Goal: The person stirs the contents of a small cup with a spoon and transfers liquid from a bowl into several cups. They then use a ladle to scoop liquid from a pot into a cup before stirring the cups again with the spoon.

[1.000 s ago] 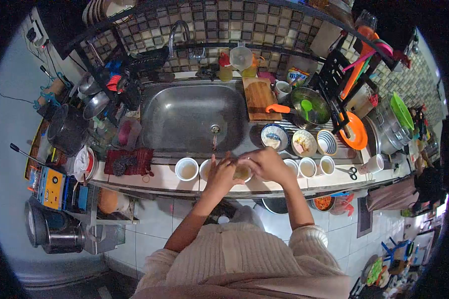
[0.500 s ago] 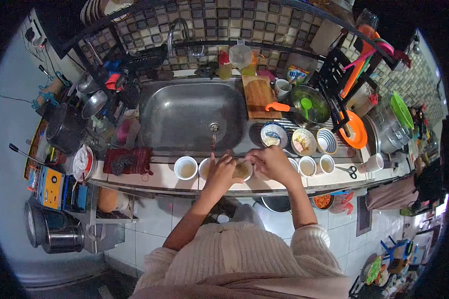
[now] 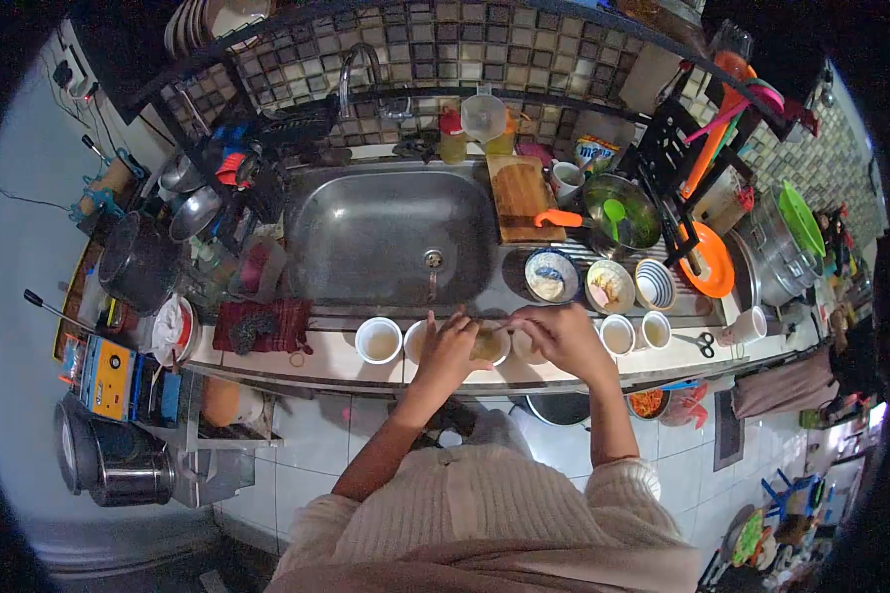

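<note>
Several white cups stand in a row along the counter's front edge, among them a left cup point(image 3: 379, 341) and a right cup point(image 3: 617, 335), with pale contents. My left hand point(image 3: 449, 353) is at a middle cup point(image 3: 490, 343), its fingers against the cup's left side. Over the right side of that cup, my right hand point(image 3: 562, 338) is closed in a pinch on a thin utensil, perhaps a spoon, that reaches into the cup. The utensil's lower end is hidden. Behind the row are a blue-rimmed bowl point(image 3: 551, 275), a bowl of food point(image 3: 610, 287) and a striped bowl point(image 3: 655, 284).
A steel sink point(image 3: 391, 232) lies behind the cups. Beside it are a wooden board point(image 3: 526, 198), a pan with green contents point(image 3: 639, 210) and an orange plate point(image 3: 707, 260). Black scissors point(image 3: 703, 343) lie to the right; a dark red cloth point(image 3: 285, 326) is at the left.
The whole view has shifted slightly, with the counter items appearing further right. My right hand has tilted and drawn back a little to the right, showing the thin utensil more clearly.
</note>
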The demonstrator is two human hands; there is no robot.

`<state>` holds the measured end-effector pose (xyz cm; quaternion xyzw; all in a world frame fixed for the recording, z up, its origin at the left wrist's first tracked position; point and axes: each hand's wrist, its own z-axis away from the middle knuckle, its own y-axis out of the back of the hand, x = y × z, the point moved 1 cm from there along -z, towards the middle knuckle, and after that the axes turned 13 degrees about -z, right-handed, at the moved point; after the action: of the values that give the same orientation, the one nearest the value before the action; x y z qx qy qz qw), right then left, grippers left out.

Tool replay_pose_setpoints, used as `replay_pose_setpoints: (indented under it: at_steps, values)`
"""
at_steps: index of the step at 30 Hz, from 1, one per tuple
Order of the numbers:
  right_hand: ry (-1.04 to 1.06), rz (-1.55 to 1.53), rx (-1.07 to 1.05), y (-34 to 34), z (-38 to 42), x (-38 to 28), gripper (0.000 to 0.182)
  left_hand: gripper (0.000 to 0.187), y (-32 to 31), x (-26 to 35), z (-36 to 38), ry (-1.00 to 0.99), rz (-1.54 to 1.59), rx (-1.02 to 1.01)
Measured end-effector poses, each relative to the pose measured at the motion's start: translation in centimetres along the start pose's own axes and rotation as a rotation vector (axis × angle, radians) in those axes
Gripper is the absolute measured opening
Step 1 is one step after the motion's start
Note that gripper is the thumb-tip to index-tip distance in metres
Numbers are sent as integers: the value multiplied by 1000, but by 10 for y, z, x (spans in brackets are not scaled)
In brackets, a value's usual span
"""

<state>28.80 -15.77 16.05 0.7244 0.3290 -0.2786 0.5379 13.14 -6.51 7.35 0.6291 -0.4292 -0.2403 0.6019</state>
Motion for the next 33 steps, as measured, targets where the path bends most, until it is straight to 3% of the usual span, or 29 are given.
replay_pose_setpoints:
  at_steps: [3,5,7,10,13,16,18,22,24,27,31,33]
  values:
    - [-36,60,98,6,8,-4,13,64,-4,-1,-1,-5,4,-12]
    - [42,297,-113,4,10,-4,13,64,-2,-1,-1,1,27,-18]
    - [30,181,-167,-1,9,-2,13,64,0,0,1,5,48,-27]
    - [134,80,-39,0,8,-3,13,64,1,1,-1,23,44,-16]
    - [-28,248,-100,6,14,-1,13,64,0,0,0,6,48,-18]
    - [96,102,-126,6,15,-2,14,65,-1,-1,0,7,43,-12]
    - [-2,15,-5,2,15,-2,12,66,0,-1,0,12,31,-13]
    - [33,33,-85,12,25,-13,12,68,4,-3,1,11,35,-39]
    - [-74,-1,-40,21,34,-22,13,67,5,-9,2,30,79,50]
    - [64,11,71,27,47,-34,12,75,30,-34,13,-7,263,191]
    - [-37,0,143,30,65,-32,10,74,53,-73,46,157,142,131]
    - [15,-30,202,28,64,-37,10,75,52,-86,58,201,143,57]
